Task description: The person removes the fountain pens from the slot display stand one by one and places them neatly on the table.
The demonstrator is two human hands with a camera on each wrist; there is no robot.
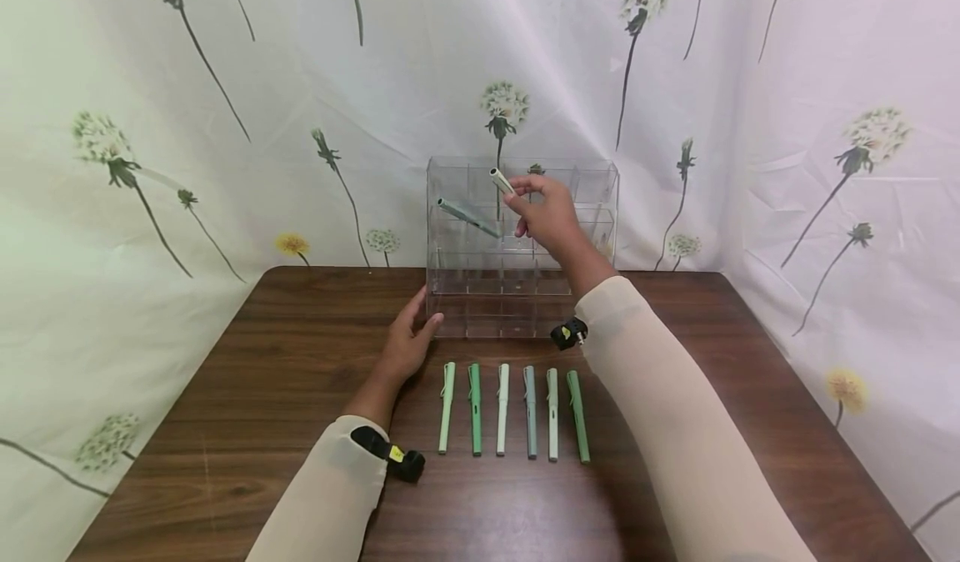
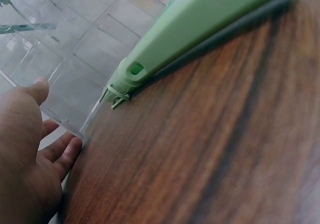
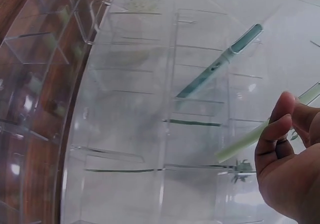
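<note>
A clear tiered pen rack [image 1: 450, 283] stands at the back of the table. My left hand [image 1: 407, 343] grips its lower left edge, thumb in front and fingers round the side, as the left wrist view shows. At the upper tiers my right hand [image 1: 553, 216] pinches a pale green pen [image 1: 500, 180], slanted with one end up to the left. The right wrist view shows this pen's lower end [image 3: 242, 143] beside the clear compartments; whether it is inside one I cannot tell. A teal pen [image 1: 468, 217] leans tilted in the rack, left of the right hand.
Several pens lie in a row in front of the rack, from a light green pen [image 1: 447, 408] at the left to a darker green pen [image 1: 578, 416] at the right. Behind the wooden table [image 1: 285, 378] hangs a white dandelion-print cloth [image 1: 420, 87].
</note>
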